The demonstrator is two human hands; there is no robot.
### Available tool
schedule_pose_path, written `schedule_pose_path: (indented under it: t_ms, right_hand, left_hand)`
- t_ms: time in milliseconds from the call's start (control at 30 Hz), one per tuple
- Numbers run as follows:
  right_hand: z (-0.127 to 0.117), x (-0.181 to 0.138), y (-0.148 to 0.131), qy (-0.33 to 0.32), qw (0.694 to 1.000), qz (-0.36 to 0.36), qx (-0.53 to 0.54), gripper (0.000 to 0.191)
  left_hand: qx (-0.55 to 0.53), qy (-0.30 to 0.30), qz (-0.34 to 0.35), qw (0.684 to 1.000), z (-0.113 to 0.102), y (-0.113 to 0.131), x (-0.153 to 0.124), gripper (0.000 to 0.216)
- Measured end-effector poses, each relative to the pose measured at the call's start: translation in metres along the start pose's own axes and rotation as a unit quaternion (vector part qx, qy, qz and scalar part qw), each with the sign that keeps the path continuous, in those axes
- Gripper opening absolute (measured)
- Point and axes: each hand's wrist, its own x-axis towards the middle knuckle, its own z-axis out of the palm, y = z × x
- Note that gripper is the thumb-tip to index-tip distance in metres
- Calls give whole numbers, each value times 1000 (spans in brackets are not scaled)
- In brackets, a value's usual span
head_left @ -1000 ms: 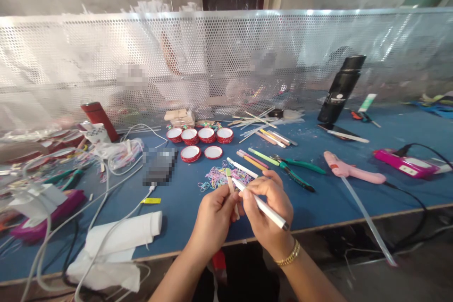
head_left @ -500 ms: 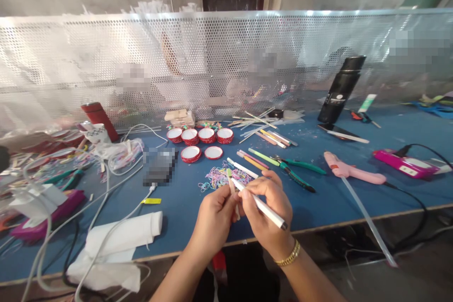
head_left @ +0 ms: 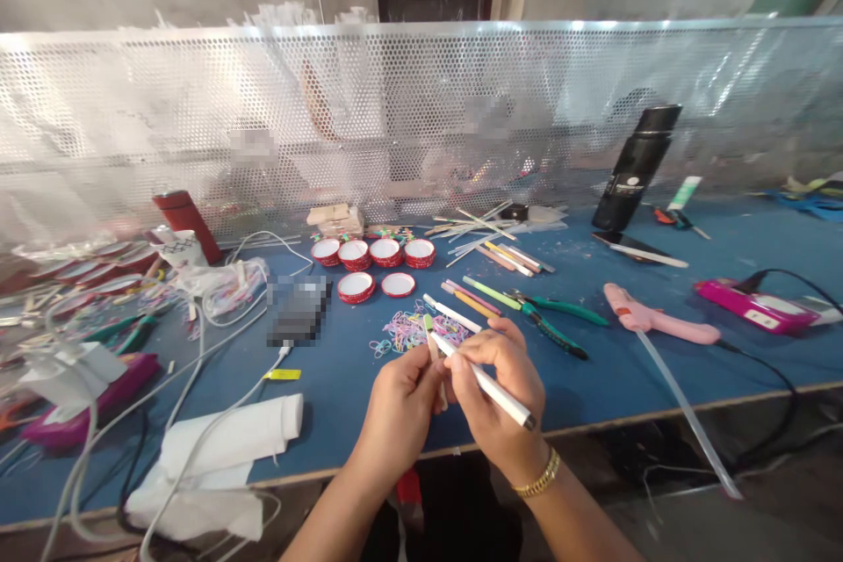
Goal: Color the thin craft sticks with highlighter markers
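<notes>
My left hand [head_left: 403, 395] is closed on a thin pale wooden stick [head_left: 433, 346] with a light green upper end, held upright over the table's front part. In my right hand [head_left: 504, 386] is a white marker [head_left: 491, 385], its dark rear end slanting down toward me. The marker's front end meets or nearly meets the stick near its green part; contact is too small to make out. My fingers hide the stick's middle. Just beyond lies a pile of small pastel rubber bands [head_left: 405, 331], with a white marker [head_left: 453, 313] beside it.
Several red-rimmed lids [head_left: 356, 285] stand behind the bands. Green-handled pliers [head_left: 553, 325], a pink glue gun [head_left: 652, 316] and a black bottle [head_left: 636, 167] are at right. A phone [head_left: 299, 309], cables and a white paper roll [head_left: 230, 435] lie left. A perforated metal screen [head_left: 421, 70] spans the back.
Both hands keep the same grip and place, with the marker at the stick. The view has shifted very slightly.
</notes>
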Motion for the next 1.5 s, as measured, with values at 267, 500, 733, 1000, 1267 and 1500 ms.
schedule_pose_path:
  t_ms: [267, 500, 733, 1000, 1267, 1500]
  right_hand:
    - [1, 1, -1, -4, 1000, -8, 4, 14]
    - [0, 0, -1, 7, 1000, -8, 0, 13]
    - [1, -2, 1, 20, 1000, 5, -18, 11]
    - [1, -1, 1, 13, 1000, -2, -17, 12]
    - [-1, -3, 2, 42, 999, -11, -26, 14]
    - [-3, 1, -2, 18, 1000, -18, -2, 14]
  left_hand:
    - [7, -1, 3, 1000, 0, 0, -1, 38]
    - [6, 3, -2, 1000, 0, -3, 0, 39]
    - [-16, 14, -8, 1000, 1, -1, 1, 38]
    - [-2, 9, -1, 1000, 0, -2, 0, 37]
    - [2, 22, 13, 1000, 1, 2, 0, 36]
    - [-10, 26, 27, 999, 1, -2, -1, 35]
